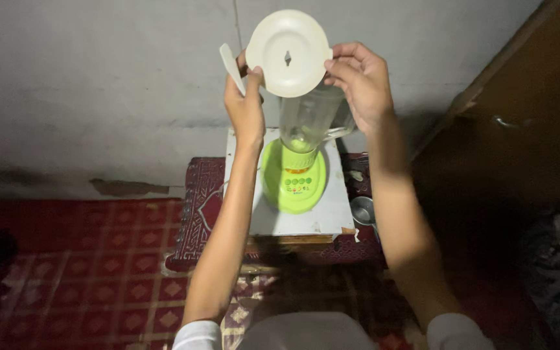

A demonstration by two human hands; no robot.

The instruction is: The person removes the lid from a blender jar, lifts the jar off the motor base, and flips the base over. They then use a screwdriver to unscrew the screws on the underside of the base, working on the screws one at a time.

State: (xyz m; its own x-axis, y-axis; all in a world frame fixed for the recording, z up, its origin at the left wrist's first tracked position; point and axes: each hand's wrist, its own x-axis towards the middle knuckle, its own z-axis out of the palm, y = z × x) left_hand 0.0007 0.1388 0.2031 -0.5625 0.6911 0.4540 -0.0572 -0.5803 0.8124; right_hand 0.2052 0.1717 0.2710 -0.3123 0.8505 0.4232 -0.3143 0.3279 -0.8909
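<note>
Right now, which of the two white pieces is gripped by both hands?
The round white lid, pinched at opposite edges by the left hand and right hand. The narrow white spatula sits in the left hand only.

The lid (288,53) sits between the fingers of both hands, above the jar (309,120). The jar stands on the blender base (293,185) below the fingers, which rests on the board (332,217). A spatula (231,67) sticks up just left of the left fingers (254,76).

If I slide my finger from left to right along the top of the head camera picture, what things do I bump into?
White spatula → left hand → round white blender lid → right hand → dark wooden door.
</note>
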